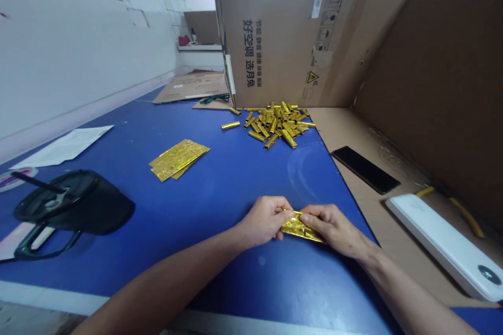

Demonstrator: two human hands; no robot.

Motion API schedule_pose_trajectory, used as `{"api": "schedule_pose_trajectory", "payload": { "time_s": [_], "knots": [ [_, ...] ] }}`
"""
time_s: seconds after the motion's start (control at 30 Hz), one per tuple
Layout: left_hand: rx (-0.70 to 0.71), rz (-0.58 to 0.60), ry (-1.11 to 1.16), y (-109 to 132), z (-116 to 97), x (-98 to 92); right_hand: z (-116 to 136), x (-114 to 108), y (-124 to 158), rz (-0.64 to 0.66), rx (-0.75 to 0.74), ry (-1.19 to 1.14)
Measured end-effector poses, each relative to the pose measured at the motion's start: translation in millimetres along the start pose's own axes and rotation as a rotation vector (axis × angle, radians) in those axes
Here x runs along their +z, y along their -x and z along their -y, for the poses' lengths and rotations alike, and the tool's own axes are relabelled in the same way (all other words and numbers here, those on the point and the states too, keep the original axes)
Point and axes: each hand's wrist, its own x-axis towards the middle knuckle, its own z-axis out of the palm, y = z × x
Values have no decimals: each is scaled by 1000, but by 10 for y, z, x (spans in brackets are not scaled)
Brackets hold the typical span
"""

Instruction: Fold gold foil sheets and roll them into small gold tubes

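Strip of gold foil (302,229) — pinched by your left hand (265,221) and right hand (333,227) near blue tabletop (223,180) edge; room leftward to mug (102,207).

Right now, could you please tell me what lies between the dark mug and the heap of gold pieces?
In the head view, a stack of flat gold sheets lies between the mug and the heap.

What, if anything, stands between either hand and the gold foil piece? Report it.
Nothing visible stands in between: the left hand and the right hand already hold the gold foil piece directly, one from each side.
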Motion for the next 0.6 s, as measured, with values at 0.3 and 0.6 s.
{"api": "schedule_pose_trajectory", "payload": {
  "time_s": [0.3,0.6],
  "knots": [
    [-18,0,66,-72,-29,-55,-24,-17,-10,-40,70,-57],
    [61,-62,-118,-119,68,-109,-75,-50,-63,-217,46,-28]
  ]
}}
